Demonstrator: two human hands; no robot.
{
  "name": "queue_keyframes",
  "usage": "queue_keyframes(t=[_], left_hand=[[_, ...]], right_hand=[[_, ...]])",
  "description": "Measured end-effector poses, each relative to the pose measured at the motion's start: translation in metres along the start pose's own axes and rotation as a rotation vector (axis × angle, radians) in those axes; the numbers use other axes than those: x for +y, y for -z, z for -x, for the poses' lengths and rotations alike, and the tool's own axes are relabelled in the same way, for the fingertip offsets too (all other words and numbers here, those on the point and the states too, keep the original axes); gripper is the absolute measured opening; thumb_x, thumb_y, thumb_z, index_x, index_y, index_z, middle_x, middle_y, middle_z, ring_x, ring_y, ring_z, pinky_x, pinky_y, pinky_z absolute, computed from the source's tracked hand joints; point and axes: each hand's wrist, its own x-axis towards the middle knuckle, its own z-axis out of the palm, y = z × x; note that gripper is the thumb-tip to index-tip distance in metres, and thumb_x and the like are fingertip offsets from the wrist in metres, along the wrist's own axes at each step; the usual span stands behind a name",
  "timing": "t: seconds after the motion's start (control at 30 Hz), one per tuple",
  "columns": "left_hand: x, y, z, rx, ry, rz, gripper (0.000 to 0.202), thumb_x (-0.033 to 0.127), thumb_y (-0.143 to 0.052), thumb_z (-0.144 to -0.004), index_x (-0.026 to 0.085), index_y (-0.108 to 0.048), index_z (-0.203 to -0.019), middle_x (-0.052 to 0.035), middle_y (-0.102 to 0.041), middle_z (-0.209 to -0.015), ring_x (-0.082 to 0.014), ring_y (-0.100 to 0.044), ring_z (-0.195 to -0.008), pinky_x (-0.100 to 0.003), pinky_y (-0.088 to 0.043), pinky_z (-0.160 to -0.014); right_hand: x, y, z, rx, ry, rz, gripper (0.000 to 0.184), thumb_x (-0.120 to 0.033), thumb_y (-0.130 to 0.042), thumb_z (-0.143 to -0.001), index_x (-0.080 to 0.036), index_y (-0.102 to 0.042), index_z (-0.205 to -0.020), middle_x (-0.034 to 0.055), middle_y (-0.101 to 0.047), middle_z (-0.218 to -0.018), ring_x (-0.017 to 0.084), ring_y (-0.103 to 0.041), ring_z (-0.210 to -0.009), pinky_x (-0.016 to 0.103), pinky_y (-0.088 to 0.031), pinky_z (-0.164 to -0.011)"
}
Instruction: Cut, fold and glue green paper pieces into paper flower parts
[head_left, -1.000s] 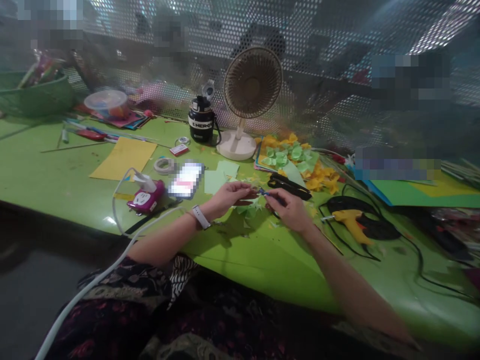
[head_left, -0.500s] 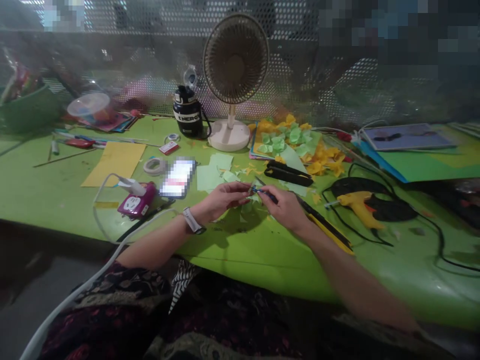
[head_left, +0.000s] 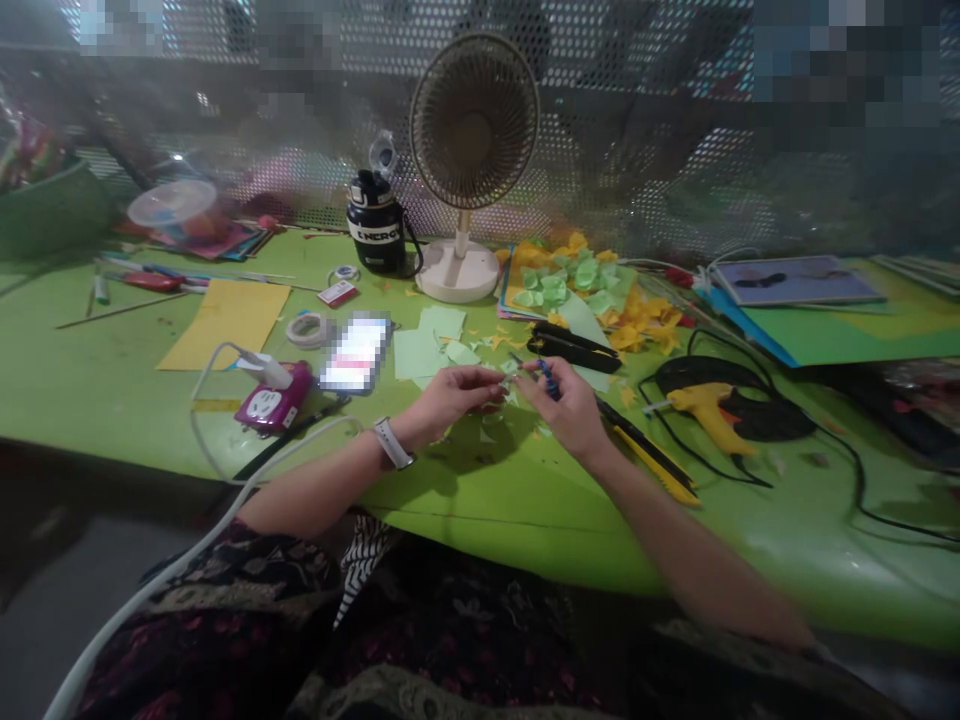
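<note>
My left hand (head_left: 450,398), with a white watch on the wrist, pinches a small light-green paper piece (head_left: 504,381) above the green table (head_left: 112,370). My right hand (head_left: 568,405) is closed round small blue-handled scissors (head_left: 541,370), whose blades point at the paper piece. The two hands almost touch. Green paper scraps (head_left: 489,430) lie on the table under them.
A small fan (head_left: 472,150) and a black bottle (head_left: 375,232) stand behind. Yellow and green paper petals (head_left: 585,290), a black stapler (head_left: 574,347), a yellow glue gun (head_left: 705,412) with cables, a yellow-black ruler (head_left: 652,462), a phone (head_left: 355,352), tape (head_left: 307,329), a pink socket (head_left: 262,404).
The camera swung to the right, then steadied. My right hand turned the scissors more upright and closer to the paper held by my left hand.
</note>
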Motion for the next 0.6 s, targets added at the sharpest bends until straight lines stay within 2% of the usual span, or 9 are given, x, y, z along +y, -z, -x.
queue_keyframes(t=[0.17, 0.27, 0.4, 0.6], left_hand=[[-0.0015, -0.0005, 0.0007, -0.047, 0.018, -0.015, 0.021, 0.013, -0.079, -0.074, 0.011, -0.074, -0.094, -0.0062, -0.074, -0.085, -0.0118, -0.069, -0.075, -0.032, -0.055, -0.082], [-0.0013, -0.0001, 0.0006, -0.053, 0.030, 0.000, 0.025, 0.015, -0.080, -0.073, 0.011, -0.073, -0.097, -0.0062, -0.074, -0.085, -0.0116, -0.069, -0.074, -0.032, -0.056, -0.081], [-0.0018, 0.0000, 0.0001, -0.045, 0.066, -0.006, 0.023, 0.016, -0.080, -0.074, 0.009, -0.071, -0.094, -0.0071, -0.073, -0.084, -0.0122, -0.069, -0.073, -0.033, -0.057, -0.080], [-0.0007, -0.0020, 0.0010, -0.066, 0.088, -0.017, 0.020, 0.015, -0.077, -0.077, 0.010, -0.071, -0.095, -0.0095, -0.074, -0.091, -0.0143, -0.071, -0.077, -0.034, -0.058, -0.079]], right_hand=[[0.0020, -0.0046, -0.0010, 0.008, 0.061, 0.066, 0.036, -0.056, -0.068, -0.079, -0.020, -0.061, -0.081, -0.0048, -0.046, -0.058, 0.011, -0.041, -0.052, 0.026, -0.035, -0.051], [0.0010, -0.0037, -0.0019, 0.055, 0.069, 0.069, 0.039, -0.058, -0.067, -0.079, -0.020, -0.059, -0.077, -0.0031, -0.051, -0.061, 0.011, -0.043, -0.054, 0.026, -0.037, -0.053], [-0.0006, 0.0012, -0.0042, 0.151, 0.026, 0.010, 0.039, -0.058, -0.068, -0.076, -0.021, -0.055, -0.072, -0.0045, -0.046, -0.059, 0.010, -0.039, -0.053, 0.024, -0.036, -0.051], [-0.0001, 0.0050, -0.0055, 0.163, 0.005, -0.044, 0.034, -0.050, -0.072, -0.075, -0.020, -0.056, -0.072, -0.0051, -0.045, -0.059, 0.010, -0.038, -0.052, 0.024, -0.035, -0.050]])
